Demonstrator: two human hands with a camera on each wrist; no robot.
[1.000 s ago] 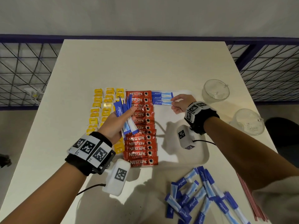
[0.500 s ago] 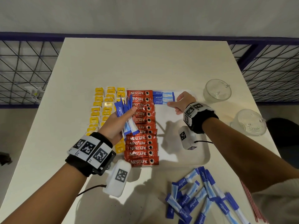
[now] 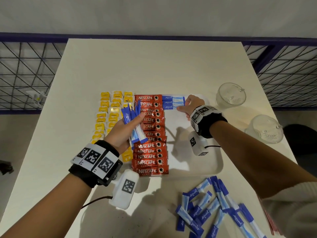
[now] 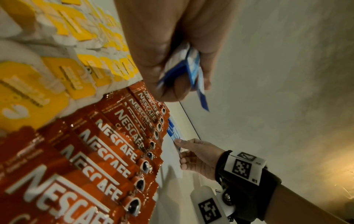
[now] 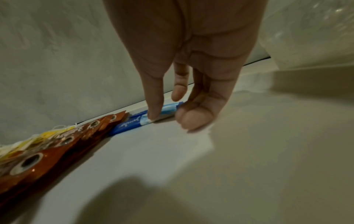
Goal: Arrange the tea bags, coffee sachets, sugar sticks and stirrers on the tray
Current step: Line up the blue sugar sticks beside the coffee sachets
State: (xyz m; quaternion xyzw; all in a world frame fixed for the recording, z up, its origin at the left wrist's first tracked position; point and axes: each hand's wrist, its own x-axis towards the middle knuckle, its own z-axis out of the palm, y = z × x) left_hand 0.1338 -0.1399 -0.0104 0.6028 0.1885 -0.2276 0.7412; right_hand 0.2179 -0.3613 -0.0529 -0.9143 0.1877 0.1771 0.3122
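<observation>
A white tray (image 3: pixel 205 165) holds columns of yellow tea bags (image 3: pixel 109 114), a column of red coffee sachets (image 3: pixel 151 152), and three blue sugar sticks (image 3: pixel 171 102) at its far end. My right hand (image 3: pixel 184 105) is at the right end of the nearest stick (image 5: pixel 134 122). Its straight index fingertip (image 5: pixel 153 115) presses on top and the thumb lies beside the stick on the tray. My left hand (image 3: pixel 135 124) hovers over the sachets and grips a bundle of sugar sticks (image 4: pixel 189 68). Thin red stirrers (image 3: pixel 267 222) show at the table's right front edge.
A loose pile of sugar sticks (image 3: pixel 211 210) lies on the table in front of the tray. Two clear glass cups (image 3: pixel 230 97) (image 3: pixel 264 128) stand right of the tray. Bare tray floor lies right of the sachets. A railing and mesh surround the table.
My right hand has laid the third sugar stick flat against the other two and now presses its end. The left hand keeps its bundle in the same place.
</observation>
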